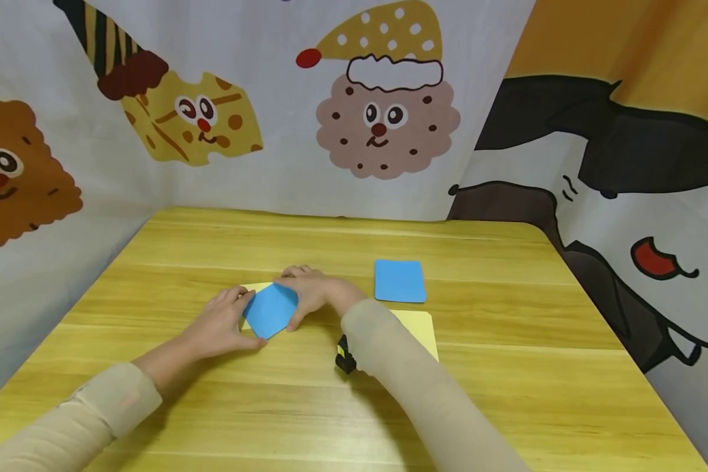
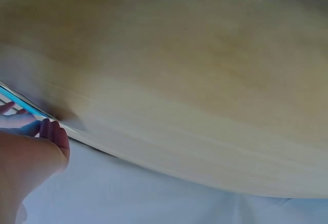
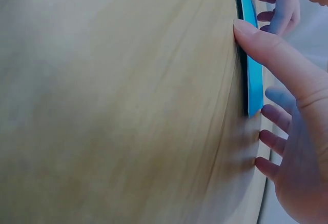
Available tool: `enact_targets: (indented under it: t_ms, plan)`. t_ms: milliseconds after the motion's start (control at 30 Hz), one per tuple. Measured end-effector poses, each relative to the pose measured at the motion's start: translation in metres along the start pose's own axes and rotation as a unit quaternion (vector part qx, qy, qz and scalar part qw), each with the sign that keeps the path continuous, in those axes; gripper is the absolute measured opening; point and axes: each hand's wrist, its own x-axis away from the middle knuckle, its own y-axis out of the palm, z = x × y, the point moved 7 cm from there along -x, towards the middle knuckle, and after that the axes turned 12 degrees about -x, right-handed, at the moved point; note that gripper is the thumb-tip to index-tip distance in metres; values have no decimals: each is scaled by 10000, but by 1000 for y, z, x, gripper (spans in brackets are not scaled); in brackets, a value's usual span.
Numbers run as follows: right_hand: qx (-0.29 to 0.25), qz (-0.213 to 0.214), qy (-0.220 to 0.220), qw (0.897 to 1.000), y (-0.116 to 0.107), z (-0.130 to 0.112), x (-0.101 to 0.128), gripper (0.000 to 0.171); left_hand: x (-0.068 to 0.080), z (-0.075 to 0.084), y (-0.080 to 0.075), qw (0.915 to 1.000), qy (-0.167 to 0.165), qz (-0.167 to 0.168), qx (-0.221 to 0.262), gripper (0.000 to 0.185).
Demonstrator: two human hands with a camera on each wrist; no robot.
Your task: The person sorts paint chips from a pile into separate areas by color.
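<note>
Between both hands is a blue paper square [image 1: 270,311], turned at an angle over a yellow paper square [image 1: 257,286] that shows only at its left and upper edges. My left hand [image 1: 227,324] holds its left side, with the thumb at the lower corner and fingers at the upper left. On the other side my right hand [image 1: 309,293] holds it, thumb at the right edge and fingers toward the top. In the right wrist view the blue square [image 3: 254,80] appears edge-on, with the right thumb [image 3: 256,39] against its near edge.
A second blue square [image 1: 400,280] lies on the wooden table [image 1: 224,406] to the right. Nearer is another yellow square [image 1: 419,328], partly covered by the right sleeve. A black device [image 1: 345,356] shows at the right wrist. A cartoon-print curtain [image 1: 283,183] hangs behind the table.
</note>
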Motion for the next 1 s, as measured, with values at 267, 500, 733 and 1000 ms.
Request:
enact_targets:
  t_ms: [267,500,733,1000]
  plan:
    - [-46,36,177,9998,-2,1,0,107,-5,-6,3,9998,79,-163,45,103]
    - [-129,37,288,9995,-3,0,1,108,-4,-5,3,9997,82,-207,65,109]
    - [-310,190,283,9989,-4,0,0,105,-6,-3,3,9998,-56,-176,78,114]
    - [-351,148,265,9989,-3,-2,1,107,-9,-2,1,9994,-101,-192,259,104]
